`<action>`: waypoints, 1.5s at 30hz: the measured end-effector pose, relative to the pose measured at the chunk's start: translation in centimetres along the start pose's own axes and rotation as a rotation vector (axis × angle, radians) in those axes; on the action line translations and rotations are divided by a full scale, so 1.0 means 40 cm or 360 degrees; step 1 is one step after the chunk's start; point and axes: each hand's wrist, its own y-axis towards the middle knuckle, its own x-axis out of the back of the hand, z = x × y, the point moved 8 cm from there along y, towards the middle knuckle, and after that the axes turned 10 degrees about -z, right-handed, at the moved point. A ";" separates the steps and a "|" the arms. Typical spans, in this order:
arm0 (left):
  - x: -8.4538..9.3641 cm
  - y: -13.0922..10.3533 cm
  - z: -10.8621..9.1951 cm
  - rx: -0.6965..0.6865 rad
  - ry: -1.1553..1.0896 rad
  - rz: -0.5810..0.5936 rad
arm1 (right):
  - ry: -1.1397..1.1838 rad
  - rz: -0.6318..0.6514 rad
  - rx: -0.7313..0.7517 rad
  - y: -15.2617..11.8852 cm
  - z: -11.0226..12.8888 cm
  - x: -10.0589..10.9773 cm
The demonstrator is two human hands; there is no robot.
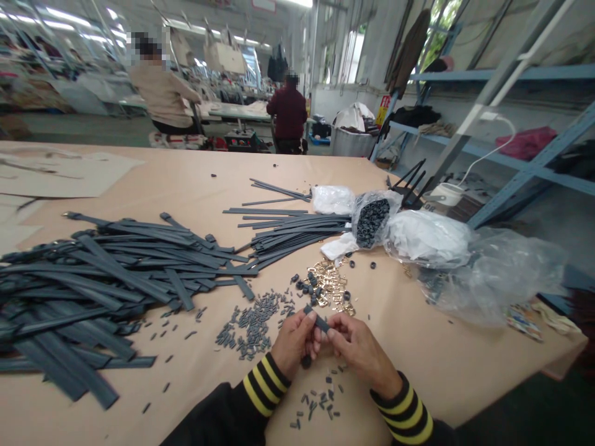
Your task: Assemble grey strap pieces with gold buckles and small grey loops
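Between both hands is a dark grey strap (318, 319), one end pinched by each. My left hand (296, 339) is closed on its left part, thumb on top. My right hand (361, 348) grips the other end with thumb and forefinger. A small dark loop (305, 361) shows just under my left fingers; whether it is attached to the strap I cannot tell. Right beyond my hands lie gold metal buckles (326, 280) with several dark loops beside them. Small dark cut pieces (255, 323) are heaped left of my left hand, and more scraps (316, 404) lie between my forearms.
A big pile of dark straps (116, 272) covers the table's left side. More straps (292, 232) lie beyond the buckles, near an open bag of dark loops (373, 220) and other plastic bags (427, 238). Blue shelving (493, 155) stands right. Two people sit beyond the table (409, 365).
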 end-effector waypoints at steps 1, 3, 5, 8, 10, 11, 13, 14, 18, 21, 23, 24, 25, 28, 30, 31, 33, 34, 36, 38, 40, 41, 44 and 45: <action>0.000 -0.001 -0.001 0.0005 -0.0033 0.0009 | 0.0059 0.0029 0.0007 -0.001 0.008 -0.007; -0.002 -0.004 -0.005 0.0013 -0.0088 0.0049 | 0.0147 0.0084 0.0031 -0.005 0.021 -0.017; -0.008 -0.007 -0.005 0.0036 -0.0137 0.0104 | 0.0192 0.0100 0.0043 -0.008 0.024 -0.018; -0.014 -0.011 -0.001 0.0073 -0.0170 0.0161 | 0.0244 0.0124 0.0016 -0.010 0.012 -0.016; -0.006 -0.008 -0.007 -0.0021 -0.0087 0.0093 | 0.0251 0.0110 -0.0005 -0.009 0.000 -0.012; 0.005 -0.006 -0.019 -0.0143 0.0009 0.0005 | 0.0239 0.0086 -0.0016 -0.008 -0.006 -0.010; 0.028 -0.014 -0.062 -0.0519 0.0313 -0.0222 | 0.0212 0.0015 -0.0045 -0.005 -0.019 -0.003; 0.030 -0.025 -0.086 -0.0726 0.0500 -0.0305 | 0.0209 -0.0010 -0.0065 -0.005 -0.024 -0.001; -0.012 -0.069 -0.132 -0.1233 0.1053 -0.0219 | 0.0254 -0.0035 -0.0101 -0.004 -0.028 -0.002; -0.036 -0.082 -0.128 -0.1273 0.1180 -0.0055 | 0.0226 -0.0050 -0.0084 -0.003 -0.024 0.002; -0.041 -0.085 -0.122 -0.1273 0.1209 -0.0018 | 0.0184 -0.0033 -0.0064 -0.005 -0.022 0.002; -0.041 -0.086 -0.120 -0.1283 0.1216 -0.0019 | 0.0166 -0.0016 -0.0057 -0.007 -0.022 0.000; -0.040 -0.086 -0.117 -0.1295 0.1222 -0.0027 | 0.0154 0.0000 -0.0054 -0.009 -0.021 -0.003; -0.035 -0.082 -0.109 -0.1303 0.1294 -0.0085 | 0.0167 0.0037 -0.0079 -0.016 -0.018 -0.011; -0.028 -0.075 -0.113 -0.1306 0.1370 -0.0132 | 0.0212 0.0069 -0.0099 -0.020 -0.013 -0.018; -0.022 -0.071 -0.120 -0.1311 0.1402 -0.0155 | 0.0235 0.0092 -0.0109 -0.021 -0.011 -0.021; -0.004 -0.067 -0.151 -0.1371 0.1462 -0.0262 | 0.0253 0.0138 -0.0143 -0.025 -0.015 -0.024; 0.010 -0.070 -0.174 -0.1432 0.1496 -0.0357 | 0.0239 0.0149 -0.0165 -0.026 -0.022 -0.022; 0.038 -0.086 -0.218 -0.1572 0.1595 -0.0572 | 0.0182 0.0139 -0.0209 -0.029 -0.044 -0.011; 0.048 -0.106 -0.232 -0.1624 0.1740 -0.0598 | 0.0122 0.0109 -0.0230 -0.031 -0.066 0.005; 0.030 -0.120 -0.196 -0.1515 0.1931 -0.0294 | 0.0055 0.0073 -0.0224 -0.034 -0.079 0.019; 0.016 -0.130 -0.164 -0.1433 0.2033 -0.0087 | 0.0015 0.0054 -0.0220 -0.035 -0.083 0.025; -0.022 -0.170 -0.072 -0.1258 0.2319 0.0371 | -0.0080 -0.0003 -0.0219 -0.038 -0.085 0.036; -0.028 -0.177 -0.053 -0.1223 0.2400 0.0428 | -0.0086 -0.0003 -0.0224 -0.039 -0.085 0.036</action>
